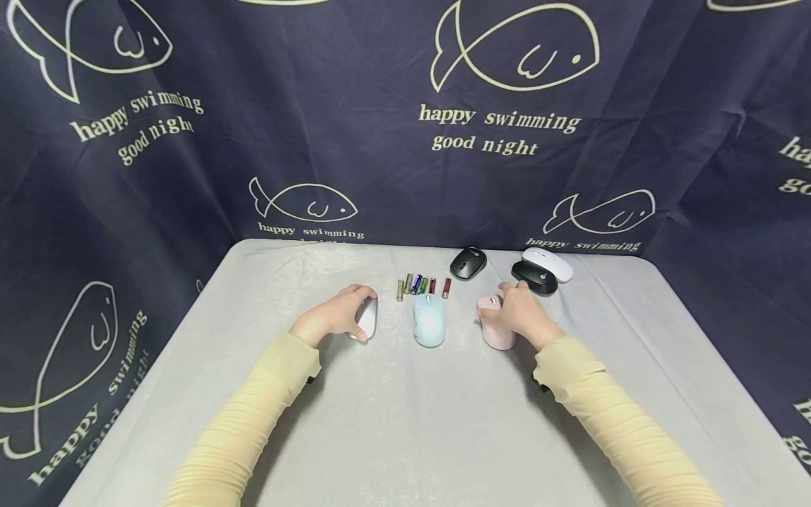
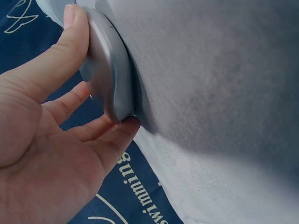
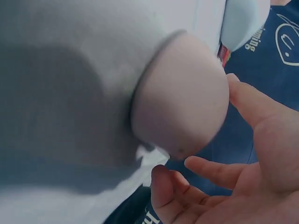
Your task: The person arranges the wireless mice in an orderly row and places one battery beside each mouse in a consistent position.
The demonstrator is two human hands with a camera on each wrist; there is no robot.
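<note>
My left hand (image 1: 338,312) grips a silver-grey computer mouse (image 1: 368,318), thumb on one side and fingers on the other. In the left wrist view this mouse (image 2: 105,65) lies against the cloth. My right hand (image 1: 521,310) holds a pale pink mouse (image 1: 497,331) by its sides. The right wrist view shows the pink mouse (image 3: 182,93) with the thumb at one edge and a fingertip at the opposite edge. Between the hands lies a light blue mouse (image 1: 429,322). Just behind it, several small batteries (image 1: 416,284) of different colours form a loose row.
At the back stands a black mouse (image 1: 469,263). Farther right, another black mouse (image 1: 535,277) lies beside a white mouse (image 1: 548,265). All rest on a table with a pale grey cloth (image 1: 405,429). Dark blue printed curtains (image 1: 355,91) hang behind and at the sides.
</note>
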